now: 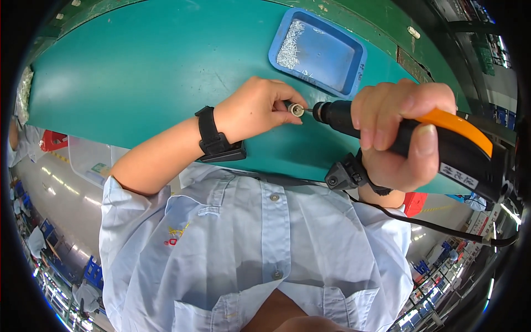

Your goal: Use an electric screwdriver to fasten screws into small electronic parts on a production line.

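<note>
Your left fingers pinched a small cylinder, your right fingers wrapped a power driver; driving seemed in hand, and next needed steady alignment.

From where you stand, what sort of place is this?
Probably a factory or workshop: the right hand grips what looks like a power driver, and a blue tray of small silvery pieces sits on a green bench.
</note>
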Motion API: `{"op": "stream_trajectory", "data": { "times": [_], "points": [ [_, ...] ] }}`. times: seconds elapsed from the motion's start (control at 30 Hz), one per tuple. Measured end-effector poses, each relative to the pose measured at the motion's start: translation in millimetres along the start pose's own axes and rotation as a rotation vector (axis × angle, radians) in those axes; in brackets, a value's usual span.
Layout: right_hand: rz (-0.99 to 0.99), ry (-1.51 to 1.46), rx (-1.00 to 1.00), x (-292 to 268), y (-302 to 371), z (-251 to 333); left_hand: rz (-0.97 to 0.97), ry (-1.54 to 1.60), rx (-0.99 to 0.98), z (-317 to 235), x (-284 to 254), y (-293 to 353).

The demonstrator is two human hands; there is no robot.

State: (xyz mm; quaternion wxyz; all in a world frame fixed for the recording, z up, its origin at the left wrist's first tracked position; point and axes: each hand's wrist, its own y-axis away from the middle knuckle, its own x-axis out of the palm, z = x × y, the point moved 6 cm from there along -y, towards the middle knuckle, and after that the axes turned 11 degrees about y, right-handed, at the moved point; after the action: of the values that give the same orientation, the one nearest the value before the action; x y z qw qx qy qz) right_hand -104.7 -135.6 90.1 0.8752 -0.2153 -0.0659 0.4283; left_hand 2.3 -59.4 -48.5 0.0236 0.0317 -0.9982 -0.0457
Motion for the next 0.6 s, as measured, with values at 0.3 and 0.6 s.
{"op": "stream_trajectory", "data": {
  "times": [0.3,0.6],
  "points": [
    [0.001,0.061,0.035,9,0,-11,0.010,0.047,0.002,6,4,-1],
    [0.049,0.094,0.069,15,-1,-15,0.001,-0.042,0.003,1,7,-1]
  ]
}}
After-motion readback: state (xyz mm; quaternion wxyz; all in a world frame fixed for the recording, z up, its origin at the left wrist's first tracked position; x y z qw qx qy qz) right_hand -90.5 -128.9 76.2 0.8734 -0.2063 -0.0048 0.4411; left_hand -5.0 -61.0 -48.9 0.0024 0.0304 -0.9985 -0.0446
